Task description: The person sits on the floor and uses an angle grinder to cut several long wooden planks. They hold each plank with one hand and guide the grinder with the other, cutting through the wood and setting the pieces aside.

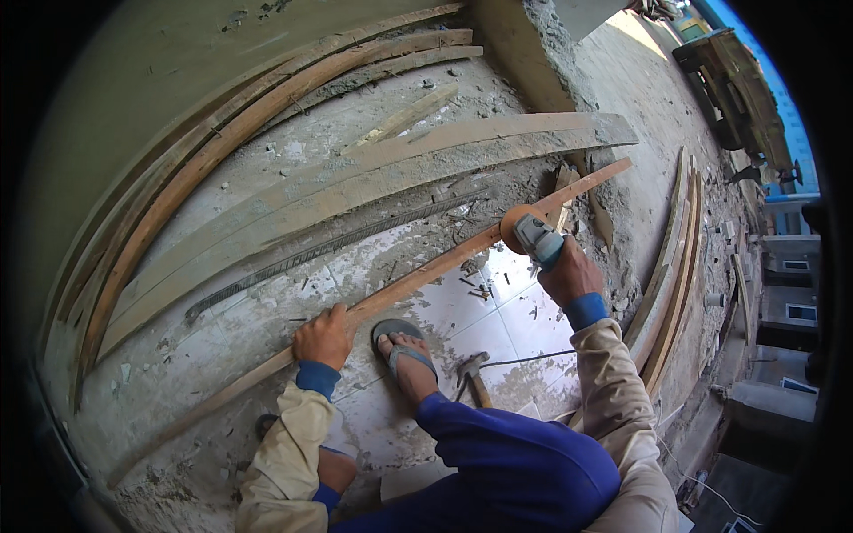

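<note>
A long, narrow strip of reddish wood (426,270) runs slantwise across the floor, from the lower left to the upper right. My left hand (323,338) is closed around it near the middle, just left of my sandalled foot. In my right hand (570,272) is an angle grinder (538,240) with a teal and grey body. Its round orange disc (519,227) stands at the strip's edge; whether it touches the wood I cannot tell. The fingers of my right hand are partly hidden behind the grinder.
A claw hammer (474,377) lies by my foot, near a dark cord (533,359). Wide dusty planks (373,169) lie beyond the strip, beside a ridged metal bar (311,258). More boards (258,102) rest along the wall, others (671,275) at right. Nails and rubble litter the tiles (480,339).
</note>
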Action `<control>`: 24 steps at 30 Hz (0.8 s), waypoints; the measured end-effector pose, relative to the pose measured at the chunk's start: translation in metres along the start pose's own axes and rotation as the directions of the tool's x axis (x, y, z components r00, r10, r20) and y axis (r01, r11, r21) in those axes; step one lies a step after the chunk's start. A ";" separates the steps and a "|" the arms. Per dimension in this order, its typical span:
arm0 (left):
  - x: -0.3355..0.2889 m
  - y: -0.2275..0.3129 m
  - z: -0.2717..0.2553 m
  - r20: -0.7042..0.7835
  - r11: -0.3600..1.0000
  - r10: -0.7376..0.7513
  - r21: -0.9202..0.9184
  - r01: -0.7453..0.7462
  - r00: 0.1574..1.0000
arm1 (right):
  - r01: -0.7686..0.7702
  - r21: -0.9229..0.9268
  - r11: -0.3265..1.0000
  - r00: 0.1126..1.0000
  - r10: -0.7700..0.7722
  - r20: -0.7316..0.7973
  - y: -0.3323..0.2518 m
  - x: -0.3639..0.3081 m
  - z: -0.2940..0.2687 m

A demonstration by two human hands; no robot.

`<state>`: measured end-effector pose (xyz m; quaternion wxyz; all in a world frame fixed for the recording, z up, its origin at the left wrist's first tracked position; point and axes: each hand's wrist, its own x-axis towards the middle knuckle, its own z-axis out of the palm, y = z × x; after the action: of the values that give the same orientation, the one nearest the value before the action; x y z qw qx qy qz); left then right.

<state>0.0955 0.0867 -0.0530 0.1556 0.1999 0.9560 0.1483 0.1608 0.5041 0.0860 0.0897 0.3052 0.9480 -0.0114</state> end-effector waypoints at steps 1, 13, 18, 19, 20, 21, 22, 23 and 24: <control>0.000 0.000 0.000 0.007 1.000 -0.005 -0.001 0.005 1.000 | 0.007 -0.006 1.000 1.000 -0.007 -0.005 -0.002 0.001 0.000; -0.001 -0.001 0.002 -0.011 1.000 0.011 -0.025 -0.011 1.000 | 0.029 -0.078 0.997 0.994 -0.037 -0.100 -0.016 -0.003 -0.003; -0.002 -0.003 0.007 -0.013 1.000 0.010 -0.013 -0.010 1.000 | -0.001 -0.104 0.995 0.999 -0.004 -0.047 -0.015 -0.003 -0.002; -0.003 -0.003 0.008 -0.010 1.000 0.005 -0.016 -0.005 1.000 | 0.010 -0.097 0.995 0.999 -0.015 -0.048 -0.016 -0.003 -0.002; -0.003 -0.003 0.008 -0.024 1.000 0.009 -0.017 -0.010 1.000 | 0.004 -0.094 0.996 0.999 -0.009 -0.052 -0.016 -0.003 -0.002; -0.004 -0.002 0.008 -0.029 1.000 0.008 -0.019 -0.008 1.000 | -0.003 -0.092 0.996 0.998 -0.003 -0.056 -0.017 -0.003 -0.002; -0.004 -0.002 0.007 -0.029 1.000 0.006 -0.025 -0.007 1.000 | 0.006 -0.090 0.996 0.998 -0.013 -0.067 -0.018 -0.004 -0.002; -0.004 -0.002 0.006 -0.032 1.000 0.011 -0.019 -0.012 0.999 | 0.014 -0.089 0.996 0.997 -0.021 -0.078 -0.019 -0.004 -0.003; -0.004 -0.002 0.006 -0.030 1.000 0.016 -0.019 -0.016 0.999 | 0.022 -0.088 0.996 0.996 -0.029 -0.089 -0.019 -0.005 -0.003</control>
<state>0.1007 0.0848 -0.0577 0.1419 0.2037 0.9551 0.1619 0.1527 0.4858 0.0894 0.0600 0.2890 0.9545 0.0426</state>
